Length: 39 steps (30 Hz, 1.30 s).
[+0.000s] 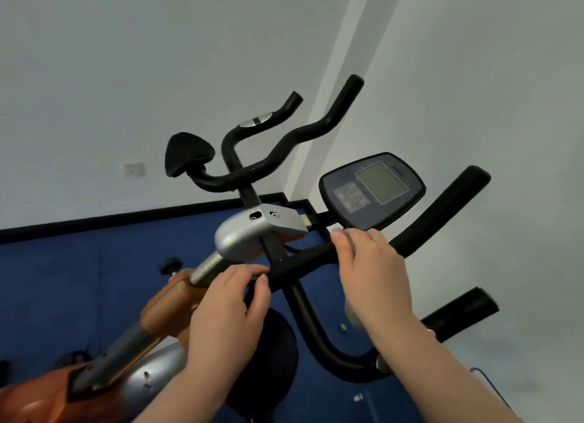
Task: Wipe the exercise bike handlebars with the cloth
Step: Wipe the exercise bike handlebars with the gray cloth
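Handlebars of black foam-sleeved tubing are seen at the centre of the head view, bolted to a grey bracket on the bike's stem. The padding is judged soft and slightly grippy over a stiff metal core, so a cloth would drag rather than slide; firm, wrapped strokes along each tube are likely to suit it best. The frame is judged heavy and fixed — no steadying beyond a light hold should be needed. The console, by contrast, is probably fragile at its screen and is best avoided with pressure.

The left hand is curled round the bar just beside the central post, thumb and forefinger pinching the foam. The right hand is wrapped over the crossbar just below the console, fingers folded round the tube; a pale blurred patch is glimpsed beneath the palm, but whether this is the cloth cannot be told.

The bars are matte black with several curved arms — two swept upward at the far side, two reaching toward the right edge, one looping low. A black pad is mounted at the far left end, and a silver sensor plate sits on one upper arm.
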Each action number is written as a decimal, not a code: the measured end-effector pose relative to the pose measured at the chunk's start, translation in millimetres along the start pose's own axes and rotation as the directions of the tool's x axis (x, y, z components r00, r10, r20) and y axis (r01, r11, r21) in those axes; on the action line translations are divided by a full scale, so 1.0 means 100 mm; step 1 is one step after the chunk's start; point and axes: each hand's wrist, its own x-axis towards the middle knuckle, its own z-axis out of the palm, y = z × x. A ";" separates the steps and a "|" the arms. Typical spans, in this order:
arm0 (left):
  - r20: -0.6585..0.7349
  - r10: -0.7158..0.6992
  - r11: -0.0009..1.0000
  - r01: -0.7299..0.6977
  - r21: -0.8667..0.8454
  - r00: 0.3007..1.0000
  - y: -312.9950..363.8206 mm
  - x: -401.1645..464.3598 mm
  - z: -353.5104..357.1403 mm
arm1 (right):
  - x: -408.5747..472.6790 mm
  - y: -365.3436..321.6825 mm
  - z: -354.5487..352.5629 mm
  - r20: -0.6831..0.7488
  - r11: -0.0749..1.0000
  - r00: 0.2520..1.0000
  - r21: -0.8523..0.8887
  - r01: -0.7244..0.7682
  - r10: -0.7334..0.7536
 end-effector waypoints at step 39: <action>0.094 -0.069 0.993 0.077 -0.084 0.993 -0.35 -0.41 -0.20 | -0.21 -0.76 0.21 0.573 0.968 0.801 0.248 0.034 -0.175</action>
